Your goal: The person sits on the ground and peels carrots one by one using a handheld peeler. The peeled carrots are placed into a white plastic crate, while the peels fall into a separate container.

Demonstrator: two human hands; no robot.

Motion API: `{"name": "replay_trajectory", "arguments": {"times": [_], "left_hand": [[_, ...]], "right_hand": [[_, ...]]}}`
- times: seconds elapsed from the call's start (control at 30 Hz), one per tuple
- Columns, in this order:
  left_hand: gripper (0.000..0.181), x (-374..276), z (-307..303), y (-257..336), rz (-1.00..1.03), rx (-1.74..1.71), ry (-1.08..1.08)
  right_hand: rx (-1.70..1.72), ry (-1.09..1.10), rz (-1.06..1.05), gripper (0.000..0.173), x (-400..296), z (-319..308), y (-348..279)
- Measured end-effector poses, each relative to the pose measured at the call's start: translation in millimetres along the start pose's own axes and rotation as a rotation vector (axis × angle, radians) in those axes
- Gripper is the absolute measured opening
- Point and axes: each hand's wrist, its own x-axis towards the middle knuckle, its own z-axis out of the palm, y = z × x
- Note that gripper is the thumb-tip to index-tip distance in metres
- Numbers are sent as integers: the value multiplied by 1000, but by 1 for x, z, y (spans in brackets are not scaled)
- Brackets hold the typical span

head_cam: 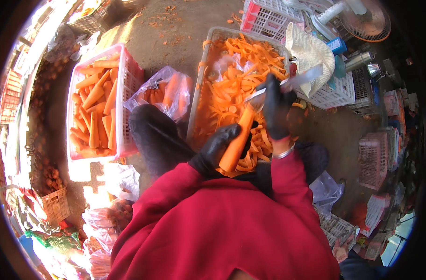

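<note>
A thick carrot [237,143] slants over the crate before me, gripped near its middle by my left hand [216,147] in a black glove. In my black-gloved right hand [276,110] is a metal-bladed tool [306,77]; motion blur hides its exact kind. Its lower metal end lies at the carrot's far tip; whether it touches cannot be told. The other end sticks out past my fingers to the upper right. Beneath both hands, a grey plastic crate [198,87] holds a heap of orange carrot peelings [230,91] and some clear plastic.
To the left stands a pink-and-white crate [123,140] of peeled carrots [97,94]. A clear plastic bag [164,91] with carrots lies beside my left knee. At right, a cream cloth [311,56] drapes over a white crate [335,91], near a fan [367,21]. More crates line the right side.
</note>
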Motion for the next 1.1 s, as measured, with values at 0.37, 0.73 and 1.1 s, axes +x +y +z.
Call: {"name": "replay_trajectory", "arguments": {"times": [0.37, 0.73, 1.1], "left_hand": [[52, 6, 19, 37, -19, -10, 48], [51, -12, 22, 40, 20, -217, 78], [43, -13, 17, 24, -133, -138, 68]], "right_hand": [[-181, -453, -286, 22, -73, 5, 1], [-12, 62, 107, 27, 0, 12, -27], [-153, 91, -44, 33, 46, 3, 31]]}}
